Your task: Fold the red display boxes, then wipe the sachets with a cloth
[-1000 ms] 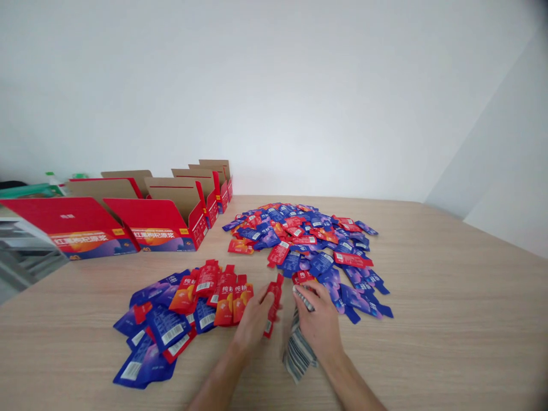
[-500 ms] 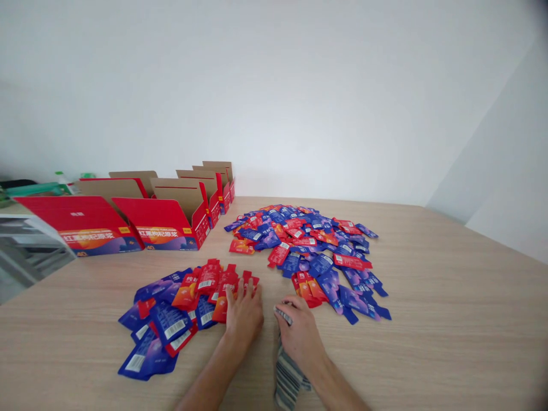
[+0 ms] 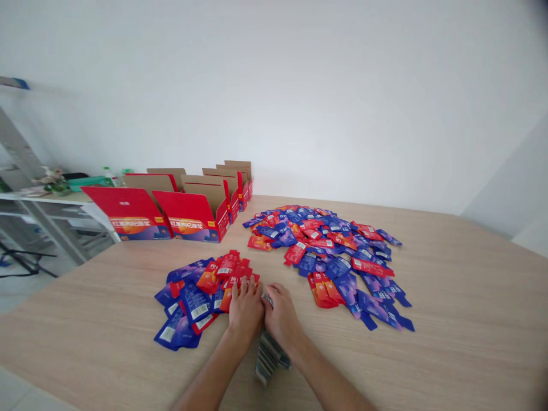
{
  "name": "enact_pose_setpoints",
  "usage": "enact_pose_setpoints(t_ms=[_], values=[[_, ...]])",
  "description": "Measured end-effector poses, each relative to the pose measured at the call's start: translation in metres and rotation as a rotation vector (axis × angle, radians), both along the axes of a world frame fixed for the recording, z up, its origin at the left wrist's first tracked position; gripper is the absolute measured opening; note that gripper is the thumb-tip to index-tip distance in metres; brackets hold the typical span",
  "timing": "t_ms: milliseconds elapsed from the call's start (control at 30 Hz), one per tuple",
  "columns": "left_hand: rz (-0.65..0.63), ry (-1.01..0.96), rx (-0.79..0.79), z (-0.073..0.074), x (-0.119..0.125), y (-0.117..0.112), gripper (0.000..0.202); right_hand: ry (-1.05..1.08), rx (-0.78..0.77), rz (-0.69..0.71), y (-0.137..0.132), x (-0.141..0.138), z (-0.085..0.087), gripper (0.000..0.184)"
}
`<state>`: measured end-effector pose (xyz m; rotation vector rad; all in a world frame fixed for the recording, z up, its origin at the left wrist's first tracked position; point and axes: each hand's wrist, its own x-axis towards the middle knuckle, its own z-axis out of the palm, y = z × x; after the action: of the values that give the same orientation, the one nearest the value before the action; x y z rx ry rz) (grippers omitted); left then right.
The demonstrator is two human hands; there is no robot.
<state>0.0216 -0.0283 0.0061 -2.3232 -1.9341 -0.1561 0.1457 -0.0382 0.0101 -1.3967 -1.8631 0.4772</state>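
My left hand (image 3: 246, 308) lies palm down, fingers stretched out, with its fingertips on the near edge of the left pile of pouches. Under and just beyond those fingers are red flat pouches (image 3: 229, 262); blue pouches (image 3: 194, 302) with white barcode labels overlap them to the left. Directly beside it, my right hand (image 3: 281, 314) is closed around a grey striped cloth (image 3: 268, 357), which hangs down below the hand onto the table. The two hands appear to touch at the thumbs, partly hiding the bunched end of the cloth.
A larger heap of red and blue pouches (image 3: 321, 234) spreads to the right. Several open red cartons (image 3: 190, 217) with raised flaps stand at the back left. Beyond the wooden table's (image 3: 449, 319) left edge are a side desk (image 3: 68, 197) and a black tripod leg (image 3: 29, 265).
The view has swung left. My right hand has brought the striped cloth leftward, up against my left hand. My left hand stays on the red pouches.
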Motion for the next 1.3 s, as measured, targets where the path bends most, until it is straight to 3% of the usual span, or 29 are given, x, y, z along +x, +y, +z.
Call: enact_pose_setpoints(t_ms=[267, 533, 833, 1067, 1300], values=[[0.035, -0.059, 0.018, 0.005, -0.039, -0.002, 0.055, -0.039, -0.068, 0.238, 0.041, -0.041, -0.006, 0.063], [0.104, -0.109, 0.038, 0.007, -0.082, -0.004, 0.052, -0.039, -0.138, 0.384, 0.072, -0.085, -0.007, 0.082], [0.174, -0.114, 0.031, 0.010, -0.116, -0.005, 0.051, -0.010, -0.120, 0.424, 0.073, -0.126, 0.002, 0.071], [0.196, -0.103, 0.100, 0.015, -0.105, -0.008, 0.054, -0.001, -0.064, 0.284, 0.061, -0.116, 0.002, 0.061], [0.101, -0.167, 0.114, 0.023, -0.053, -0.004, 0.043, 0.022, -0.017, 0.094, 0.039, -0.058, 0.010, 0.050]])
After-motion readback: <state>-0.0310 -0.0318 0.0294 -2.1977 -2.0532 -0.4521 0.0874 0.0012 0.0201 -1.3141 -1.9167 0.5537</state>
